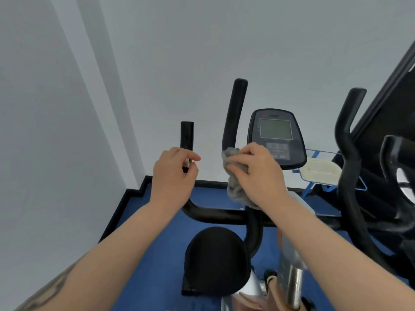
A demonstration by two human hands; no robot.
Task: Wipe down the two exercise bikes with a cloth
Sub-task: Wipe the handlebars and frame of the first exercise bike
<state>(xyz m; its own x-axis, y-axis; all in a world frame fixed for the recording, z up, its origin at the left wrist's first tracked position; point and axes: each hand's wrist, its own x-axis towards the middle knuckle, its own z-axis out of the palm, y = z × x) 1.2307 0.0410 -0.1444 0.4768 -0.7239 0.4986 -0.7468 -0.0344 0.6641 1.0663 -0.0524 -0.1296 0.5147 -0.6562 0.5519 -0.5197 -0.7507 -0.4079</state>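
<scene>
An exercise bike stands right in front of me, with black handlebars (215,215) and a grey console (276,135) with a blank screen. My left hand (174,176) grips the short upright left handle (186,135). My right hand (256,173) holds a grey cloth (235,189) wrapped round the base of the tall curved inner handle (234,113). The cloth's lower end hangs below my fingers. Below my arms is the bike's black saddle (215,261). A second machine with black curved handles (348,140) stands at the right.
White walls close in ahead and at the left, meeting in a corner. The floor is blue (166,232) with a black skirting edge. A blue frame holding a cream tray (318,170) stands behind the console at the right.
</scene>
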